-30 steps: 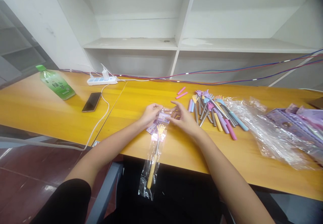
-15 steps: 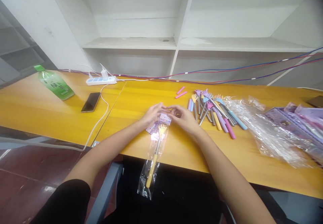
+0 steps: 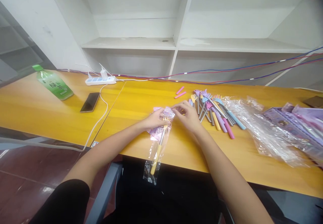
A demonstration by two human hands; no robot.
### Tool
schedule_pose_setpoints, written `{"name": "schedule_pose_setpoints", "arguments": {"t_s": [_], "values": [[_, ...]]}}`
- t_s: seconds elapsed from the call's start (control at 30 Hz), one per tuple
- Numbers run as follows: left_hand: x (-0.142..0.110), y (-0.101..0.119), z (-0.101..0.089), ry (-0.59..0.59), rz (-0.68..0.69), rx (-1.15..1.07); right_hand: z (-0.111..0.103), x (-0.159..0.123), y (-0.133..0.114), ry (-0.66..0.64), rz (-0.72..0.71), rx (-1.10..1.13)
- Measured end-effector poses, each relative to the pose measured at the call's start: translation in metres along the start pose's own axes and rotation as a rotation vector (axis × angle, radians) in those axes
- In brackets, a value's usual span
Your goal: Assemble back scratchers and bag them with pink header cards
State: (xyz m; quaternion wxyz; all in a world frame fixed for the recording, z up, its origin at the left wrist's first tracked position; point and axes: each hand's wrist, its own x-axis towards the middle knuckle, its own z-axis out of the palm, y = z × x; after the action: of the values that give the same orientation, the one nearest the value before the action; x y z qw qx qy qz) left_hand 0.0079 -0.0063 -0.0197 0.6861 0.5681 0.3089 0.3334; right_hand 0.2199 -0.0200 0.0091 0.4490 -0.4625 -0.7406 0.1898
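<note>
A yellow back scratcher [image 3: 156,158] with a metal shaft and a hand-shaped head lies inside a clear plastic bag [image 3: 148,175]. The bag's lower end hangs past the table's front edge. My left hand [image 3: 155,119] is closed on the bag and the scratcher near its head. My right hand [image 3: 186,114] pinches the top corner of the bag, beside a purple printed card [image 3: 168,112]. More printed cards [image 3: 155,135] lie under my left hand, partly hidden by it.
To the right lies a pile of colourful back scratchers [image 3: 214,111], beside loose clear bags [image 3: 259,133] and a purple box [image 3: 285,123]. Two pink tubes [image 3: 180,95] lie behind. At left are a phone [image 3: 90,102], a green bottle [image 3: 54,84] and a power strip [image 3: 101,80].
The bagged scratcher has moved up and slightly right, away from the table edge. My left hand has shifted down onto its head, and my right hand has drawn slightly right.
</note>
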Motion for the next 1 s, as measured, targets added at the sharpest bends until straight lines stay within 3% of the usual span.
{"name": "schedule_pose_setpoints", "arguments": {"t_s": [0.3, 0.53, 0.67, 0.9, 1.0], "values": [[-0.002, 0.008, 0.003, 0.020, 0.002, -0.042, 0.006, -0.004, 0.000, -0.062, -0.046, 0.000], [0.006, 0.004, 0.007, 0.158, 0.035, -0.230, 0.005, -0.005, -0.002, -0.066, -0.110, -0.007], [0.008, 0.002, 0.002, 0.218, 0.081, -0.164, 0.007, -0.005, -0.004, -0.090, -0.122, 0.001], [0.005, 0.005, -0.005, 0.257, 0.081, 0.094, 0.014, -0.006, -0.005, -0.083, 0.079, 0.030], [0.004, 0.007, -0.004, 0.276, 0.063, 0.161, 0.015, -0.006, -0.005, -0.197, 0.146, -0.030]]}}
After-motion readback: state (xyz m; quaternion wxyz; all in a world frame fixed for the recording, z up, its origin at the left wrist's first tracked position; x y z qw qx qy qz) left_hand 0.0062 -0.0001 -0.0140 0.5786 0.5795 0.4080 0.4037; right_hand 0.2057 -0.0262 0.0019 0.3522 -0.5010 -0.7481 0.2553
